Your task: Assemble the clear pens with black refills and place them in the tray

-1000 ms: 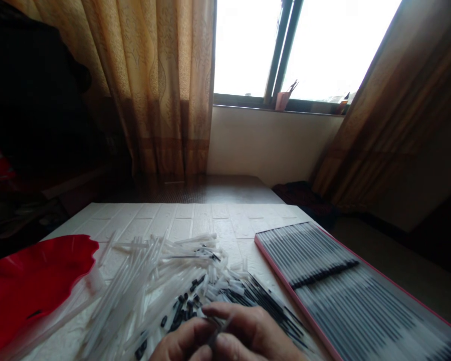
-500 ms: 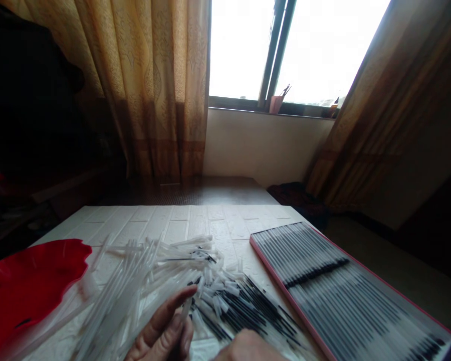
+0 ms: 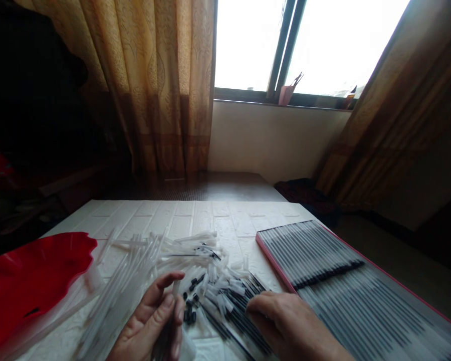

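A: Can't see much of the right hand (image 3: 285, 321), huh?

B: Nope. Bent down over the black rods (image 3: 244, 318) with the fingertips out of sight, so can't tell pinching from just touching. Can't make out the dark blur low in the left hand (image 3: 150, 321) either. Also cut off: the red dish (image 3: 33, 283) at the left edge, the pink-rimmed tray (image 3: 275, 265) at the lower right.

A: And the clear tube (image 3: 176, 288)?

B: Pinched between thumb and index finger of the left hand, over the counter (image 3: 233, 220). Pointing up and away from the wearer, long axis steep with a slight lean right. Lost behind the fingers lower down.

A: Anything in the way?

B: Plenty. Got loose tubes (image 3: 124, 281) heaped to the left and beyond, black caps (image 3: 190, 311) just right of the left fingertips, short clear pieces (image 3: 225, 301) lying across the rods. Can't see all of the tray's near side past the right hand.
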Tool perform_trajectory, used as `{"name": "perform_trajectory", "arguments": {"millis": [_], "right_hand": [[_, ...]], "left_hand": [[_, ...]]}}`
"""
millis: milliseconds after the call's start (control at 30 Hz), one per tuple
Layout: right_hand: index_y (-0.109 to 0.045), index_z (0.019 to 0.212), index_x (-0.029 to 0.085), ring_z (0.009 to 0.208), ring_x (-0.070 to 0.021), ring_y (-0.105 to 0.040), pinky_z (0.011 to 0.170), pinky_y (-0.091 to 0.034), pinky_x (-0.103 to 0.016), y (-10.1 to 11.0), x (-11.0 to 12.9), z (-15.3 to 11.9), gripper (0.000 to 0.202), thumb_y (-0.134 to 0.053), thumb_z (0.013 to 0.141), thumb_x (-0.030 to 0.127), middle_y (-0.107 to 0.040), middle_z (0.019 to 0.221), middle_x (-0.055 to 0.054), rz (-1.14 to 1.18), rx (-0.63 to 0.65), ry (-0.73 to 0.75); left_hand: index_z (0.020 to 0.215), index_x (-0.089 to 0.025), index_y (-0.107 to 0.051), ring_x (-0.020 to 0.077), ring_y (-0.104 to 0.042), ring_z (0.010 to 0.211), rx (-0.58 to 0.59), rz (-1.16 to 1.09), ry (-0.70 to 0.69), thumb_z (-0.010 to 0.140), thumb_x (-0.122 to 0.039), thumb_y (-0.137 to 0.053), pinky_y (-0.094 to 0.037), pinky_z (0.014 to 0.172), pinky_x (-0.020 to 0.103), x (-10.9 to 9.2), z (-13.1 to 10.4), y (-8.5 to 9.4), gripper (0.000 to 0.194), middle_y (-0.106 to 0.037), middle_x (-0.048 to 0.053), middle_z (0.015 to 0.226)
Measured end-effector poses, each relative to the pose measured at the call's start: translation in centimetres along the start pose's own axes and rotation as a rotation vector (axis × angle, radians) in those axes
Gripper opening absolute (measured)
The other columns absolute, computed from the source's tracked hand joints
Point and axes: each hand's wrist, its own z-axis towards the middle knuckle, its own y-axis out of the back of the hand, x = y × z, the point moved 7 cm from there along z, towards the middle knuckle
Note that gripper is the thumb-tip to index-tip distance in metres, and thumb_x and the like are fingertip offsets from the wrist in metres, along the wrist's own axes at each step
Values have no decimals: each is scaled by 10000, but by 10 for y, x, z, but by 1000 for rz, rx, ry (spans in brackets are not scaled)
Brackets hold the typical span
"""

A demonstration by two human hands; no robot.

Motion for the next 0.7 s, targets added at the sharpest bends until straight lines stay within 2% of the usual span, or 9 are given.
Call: {"name": "perform_trajectory", "arguments": {"millis": [100,267,333,467,600,700], "right_hand": [[-736,722,222,704,-146,-700,587,-348,-229,-5,0,0,268,-539,869,116,-751,788,-14,-49,34,-16],[-769,773,257,762,-178,-730,541,-297,-253,-25,14,6,173,-639,800,145,-772,869,-13,-131,207,9],[-775,807,268,782,-197,-740,538,-294,-258,-30,16,8,144,-668,787,174,-778,894,-17,-163,238,-8],[-759,823,265,785,-213,-754,529,-297,-269,-38,18,12,128,-662,791,188,-784,890,-17,-228,200,-10],[-734,831,279,735,-225,-763,481,-254,-291,-49,20,16,178,-701,702,163,-785,863,7,-310,124,4],[-719,831,255,684,-229,-761,458,-253,-300,-51,23,16,197,-711,669,144,-777,822,2,-371,48,37]], "left_hand": [[1145,-256,-657,88,-568,412,-6,24,-17,814,-379,-813,-357,361,137,-1,1,1,386,-649,-30,689],[1171,-251,-643,80,-550,384,7,93,-20,825,-407,-794,-335,335,127,4,4,1,409,-656,-27,684],[1178,-250,-645,79,-540,376,4,113,-18,812,-433,-796,-337,332,131,5,4,2,436,-653,-29,672],[1191,-244,-657,84,-550,407,-43,133,-36,797,-466,-796,-382,368,151,0,2,5,473,-663,-19,680],[1196,-229,-665,97,-547,418,-92,111,-74,777,-458,-807,-388,371,168,-5,1,7,498,-659,-18,665],[1218,-222,-660,104,-550,416,-82,107,-79,776,-450,-806,-387,363,176,-5,3,7,518,-658,-16,666]]}}
